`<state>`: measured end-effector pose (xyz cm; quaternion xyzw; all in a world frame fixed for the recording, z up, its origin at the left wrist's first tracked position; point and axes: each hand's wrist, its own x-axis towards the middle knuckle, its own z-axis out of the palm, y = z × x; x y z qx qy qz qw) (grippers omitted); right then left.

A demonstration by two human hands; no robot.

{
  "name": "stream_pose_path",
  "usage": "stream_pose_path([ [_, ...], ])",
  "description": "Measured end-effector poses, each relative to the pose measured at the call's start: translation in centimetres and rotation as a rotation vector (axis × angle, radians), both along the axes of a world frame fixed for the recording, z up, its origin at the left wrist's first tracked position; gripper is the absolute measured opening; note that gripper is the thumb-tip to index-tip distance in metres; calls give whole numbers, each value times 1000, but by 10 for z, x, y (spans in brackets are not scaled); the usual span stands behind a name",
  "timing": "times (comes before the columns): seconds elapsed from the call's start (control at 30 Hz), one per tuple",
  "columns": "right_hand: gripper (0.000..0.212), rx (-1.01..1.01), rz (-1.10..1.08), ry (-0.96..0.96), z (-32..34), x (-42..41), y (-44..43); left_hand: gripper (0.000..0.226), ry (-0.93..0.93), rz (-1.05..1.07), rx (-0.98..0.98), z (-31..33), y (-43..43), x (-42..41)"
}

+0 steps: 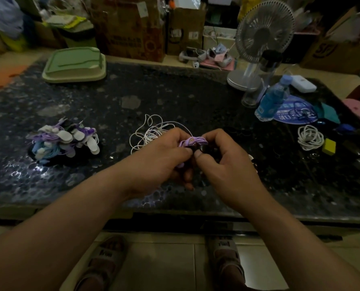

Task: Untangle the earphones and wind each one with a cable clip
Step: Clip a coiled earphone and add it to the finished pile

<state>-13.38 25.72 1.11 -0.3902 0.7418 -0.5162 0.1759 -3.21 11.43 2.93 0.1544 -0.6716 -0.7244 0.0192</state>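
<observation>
One purple coil (192,141): held just above the table (174,91), long axis left to right, between both hands.
Left hand (160,156): fingers pinch the coil's left end.
Right hand (227,162): fingers curled on its right end; equally near.
White tangle (151,133): on the table, just behind the left hand.
Wound pile (63,139): well apart, leftward.

A purple earphone (192,142), wound into a small bundle, is pinched between the left hand (160,158) and right hand (225,160). A loose white tangle (151,133) lies just behind. A pile (64,139) of wound purple, blue and white earphones is seen well to the left.
</observation>
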Motion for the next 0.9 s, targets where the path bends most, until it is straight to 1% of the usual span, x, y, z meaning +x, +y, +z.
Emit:
stream_pose_path([
  [0.1, 6, -5, 61, -4, 4, -1, 1, 13, -13, -82, 82, 2, -8, 5],
  [0.23, 7, -13, 174, -63, 7, -5, 3, 7, -25, -212, 216, 5, -20, 11],
  [0.33, 11, -38, 198, -78, 9, -6, 4, 10, -10, -228, 269, 6, -23, 12],
  [0.43, 14, -73, 192, -97, 12, -4, 3, 7, 3, -198, 308, 6, -21, 10],
  [0.5, 15, -107, 166, -136, 11, -2, 2, 2, 16, -175, 303, 5, -20, 9],
  [0.6, 15, -118, 107, -192, 12, 1, 0, 2, 31, -148, 284, 5, -17, 8],
  [0.73, 11, -99, 116, -203, 14, -1, -1, 5, 11, -123, 345, 8, -15, 8],
  [0.8, 13, -71, 107, -163, 11, -1, -1, 10, 0, -103, 320, 7, -13, 8],
  [0.9, 6, -30, 50, -32, 6, 2, -3, 13, -1, -35, 195, 5, -7, 6],
])
